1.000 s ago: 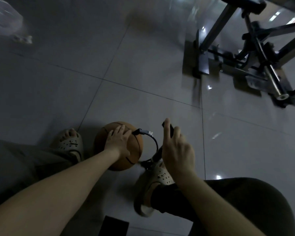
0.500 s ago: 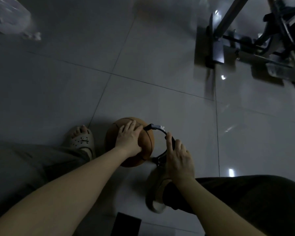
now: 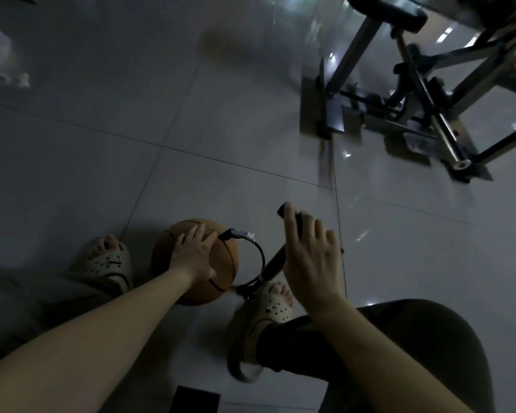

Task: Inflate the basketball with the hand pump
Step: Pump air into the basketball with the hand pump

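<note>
An orange basketball [image 3: 225, 263] rests on the tiled floor between my two feet. My left hand [image 3: 192, 253] lies flat on top of it, fingers spread, pressing it down. A black hose [image 3: 258, 251] curves from the ball's valve to the foot of a black hand pump [image 3: 273, 265], which leans up to the right. My right hand [image 3: 310, 257] is wrapped around the pump's handle, raised high, with the handle's end showing above my fingers. The pump's base sits by my right sandal [image 3: 268, 311].
A metal frame with bars and a flat foot plate [image 3: 399, 93] stands on the floor at the upper right. My left sandal [image 3: 108, 260] is beside the ball. A dark flat object [image 3: 195, 399] lies at the bottom edge. A pale bag [image 3: 0, 64] is at far left.
My right hand pushed the pump handle down half a second ago and has now pulled it back up. My left hand stayed on the ball.
</note>
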### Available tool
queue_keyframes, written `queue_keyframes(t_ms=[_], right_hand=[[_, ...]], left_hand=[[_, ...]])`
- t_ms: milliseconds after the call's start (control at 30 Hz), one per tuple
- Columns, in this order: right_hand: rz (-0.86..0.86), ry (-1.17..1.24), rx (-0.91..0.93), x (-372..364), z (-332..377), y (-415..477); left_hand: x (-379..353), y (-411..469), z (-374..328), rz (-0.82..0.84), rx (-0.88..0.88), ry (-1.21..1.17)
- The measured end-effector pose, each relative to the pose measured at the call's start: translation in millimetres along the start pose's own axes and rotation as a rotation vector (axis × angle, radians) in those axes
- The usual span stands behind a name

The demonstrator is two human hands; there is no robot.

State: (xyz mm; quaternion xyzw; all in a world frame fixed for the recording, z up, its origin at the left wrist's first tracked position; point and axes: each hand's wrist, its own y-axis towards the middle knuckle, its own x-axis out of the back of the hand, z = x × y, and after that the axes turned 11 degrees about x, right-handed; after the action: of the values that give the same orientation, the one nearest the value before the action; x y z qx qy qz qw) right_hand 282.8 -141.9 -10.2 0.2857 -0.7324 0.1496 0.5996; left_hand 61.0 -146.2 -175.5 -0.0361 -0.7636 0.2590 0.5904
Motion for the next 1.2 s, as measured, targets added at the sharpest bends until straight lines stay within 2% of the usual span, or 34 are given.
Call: queue_keyframes(t_ms=[167,367,533,700,767,833,967,1100,1200], right_hand=[[0.081,0.045,0.025,-57,41,-15],[0.233,0.064,0.019,-99,51,-10],[0.286,0.101,0.006,-119,55,-12],[0.376,0.11,0.077,-100,48,-8],[0.407,0.183,0.112,-93,40,-9],[0.438,0.271,0.07,-82,32,-11],[0.358,0.317,0.014,-44,21,2],[0.19,0.2,-0.012,5,0,36],[0.217,-0.008,-0.014,14,2,41]], left_hand=[[0,5,-3,0.029,0.025,0.008],[-5,5,1,-0.018,0.002,-0.048],[-5,7,3,-0.019,0.001,-0.063],[-2,7,-2,-0.025,0.001,-0.038],[0,9,-3,-0.011,0.001,-0.017],[0,8,-3,0.003,0.01,0.006],[3,8,-1,0.047,0.03,0.044],[1,7,1,0.032,0.011,0.028],[0,6,0,0.03,0.007,0.018]])
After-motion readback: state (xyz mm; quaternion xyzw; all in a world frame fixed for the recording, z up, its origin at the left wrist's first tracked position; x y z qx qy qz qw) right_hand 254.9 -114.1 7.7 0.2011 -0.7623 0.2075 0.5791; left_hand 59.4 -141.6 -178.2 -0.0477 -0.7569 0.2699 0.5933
